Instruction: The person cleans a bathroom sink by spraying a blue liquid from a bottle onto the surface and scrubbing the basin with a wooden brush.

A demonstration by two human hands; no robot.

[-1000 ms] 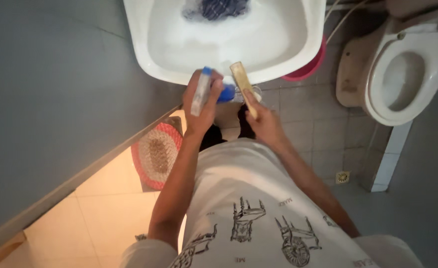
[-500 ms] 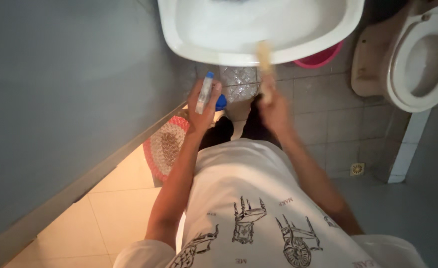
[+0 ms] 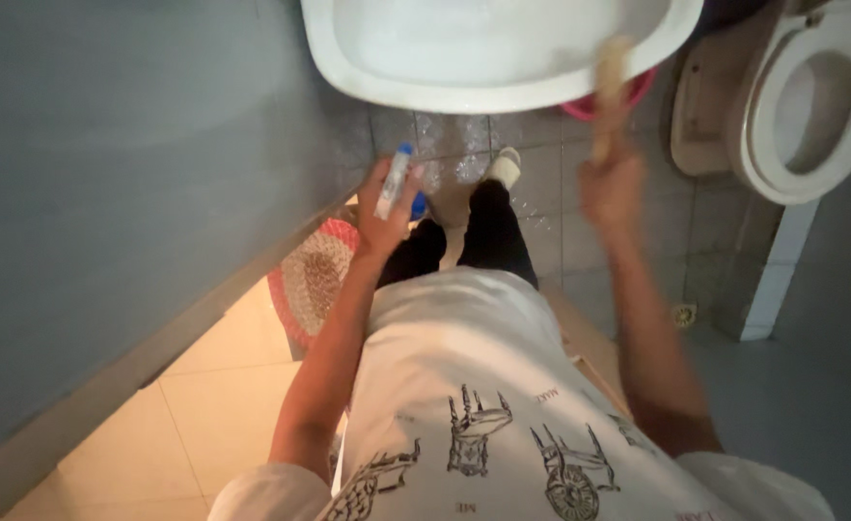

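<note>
Your left hand [image 3: 384, 217] is gripping a blue-capped bottle [image 3: 394, 181]; your right hand [image 3: 611, 188] is clutching a blurred brush [image 3: 607, 92] below the white basin [image 3: 368, 77].

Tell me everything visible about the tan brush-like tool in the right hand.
The tan, stick-shaped brush-like tool is blurred, so any bristles cannot be made out. It looks wooden or plastic, long and narrow. The right hand grips its lower end; its upper end points up and crosses the front rim of the white basin, in front of a pink tub.
</note>
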